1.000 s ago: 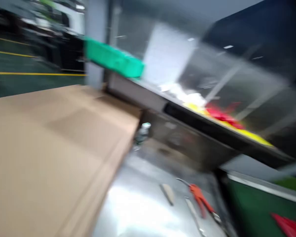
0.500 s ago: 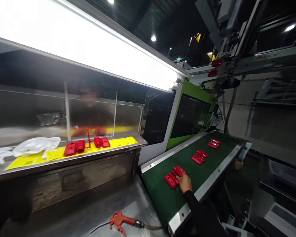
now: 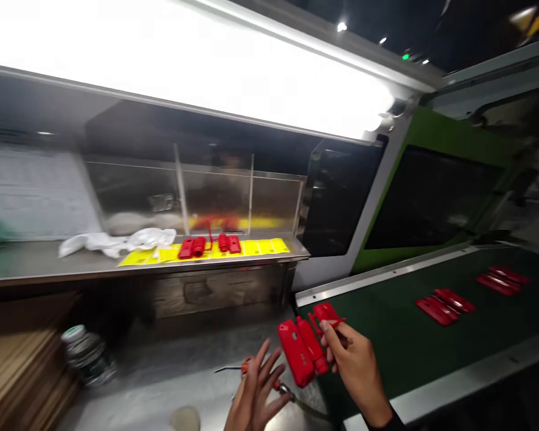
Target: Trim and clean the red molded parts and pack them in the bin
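From my head camera, I am holding a red plastic part [image 3: 306, 349] up in my right hand [image 3: 358, 370], my fingers [image 3: 330, 335] curling around its far end and pinching it, so that the two joined red shells are hanging out to the left of my fingertips, above the edge of the steel table [image 3: 197, 383]. My left hand [image 3: 254, 395] is spreading open just below and to the left of the part, fingers fanned out and gripping nothing; its fingertips are sitting near the lower shell, but I cannot tell whether they are touching it. Under my left fingers, a red air gun [image 3: 247, 368] is lying on the table, mostly hidden by the hand.

To the right of my right hand, the green belt [image 3: 386, 335] is carrying more red parts [image 3: 444, 302], well apart from my fingers, and another pair [image 3: 503, 278] is lying farther along. Beyond my fingertips, a shelf [image 3: 49, 266] is bearing yellow sheets [image 3: 256, 246], a set of red pieces [image 3: 209, 245] and a crumpled white bag [image 3: 117, 242]. Far to the left of my left hand, a blurred bottle [image 3: 87, 356] is standing beside a stack of cardboard [image 3: 18, 371].
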`<state>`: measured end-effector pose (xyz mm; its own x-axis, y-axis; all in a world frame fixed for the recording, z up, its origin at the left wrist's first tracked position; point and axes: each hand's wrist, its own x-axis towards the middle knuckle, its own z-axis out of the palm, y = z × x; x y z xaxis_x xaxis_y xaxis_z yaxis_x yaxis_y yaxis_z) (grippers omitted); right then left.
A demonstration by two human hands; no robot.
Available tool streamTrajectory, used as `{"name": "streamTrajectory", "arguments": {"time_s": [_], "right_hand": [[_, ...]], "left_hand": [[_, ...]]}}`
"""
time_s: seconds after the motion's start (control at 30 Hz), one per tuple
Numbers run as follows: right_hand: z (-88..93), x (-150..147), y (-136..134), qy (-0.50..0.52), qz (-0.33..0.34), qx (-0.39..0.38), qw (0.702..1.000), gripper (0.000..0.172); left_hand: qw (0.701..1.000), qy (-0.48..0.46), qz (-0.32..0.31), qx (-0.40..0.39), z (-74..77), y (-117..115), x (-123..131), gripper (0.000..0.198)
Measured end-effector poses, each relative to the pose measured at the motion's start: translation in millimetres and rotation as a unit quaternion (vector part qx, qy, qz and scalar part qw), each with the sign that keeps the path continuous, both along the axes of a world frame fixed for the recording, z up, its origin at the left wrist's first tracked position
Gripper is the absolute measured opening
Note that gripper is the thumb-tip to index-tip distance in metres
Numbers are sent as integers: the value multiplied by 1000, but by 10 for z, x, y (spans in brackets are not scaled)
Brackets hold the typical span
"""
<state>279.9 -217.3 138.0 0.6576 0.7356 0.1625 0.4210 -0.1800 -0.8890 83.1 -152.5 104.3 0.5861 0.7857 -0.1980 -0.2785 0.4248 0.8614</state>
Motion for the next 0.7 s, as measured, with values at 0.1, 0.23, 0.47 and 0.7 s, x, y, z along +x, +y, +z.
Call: {"name": "streamTrajectory", "arguments": {"time_s": [0.1, 0.23, 0.47, 0.7], "right_hand": [[251, -514, -32, 75, 132, 24, 988, 49], [394, -578, -76, 22, 28, 89, 995, 56], [663, -1067, 101, 374, 258, 95, 885, 51], [787, -1745, 327, 419, 310, 100, 848, 42]], "left_hand": [[986, -138, -23, -94, 376, 147, -37, 66], [961, -214, -34, -173, 762, 203, -534, 58], [946, -264, -85, -167, 819, 413, -1151, 59], [950, -239, -62, -188, 725, 734, -1646, 50]]}}
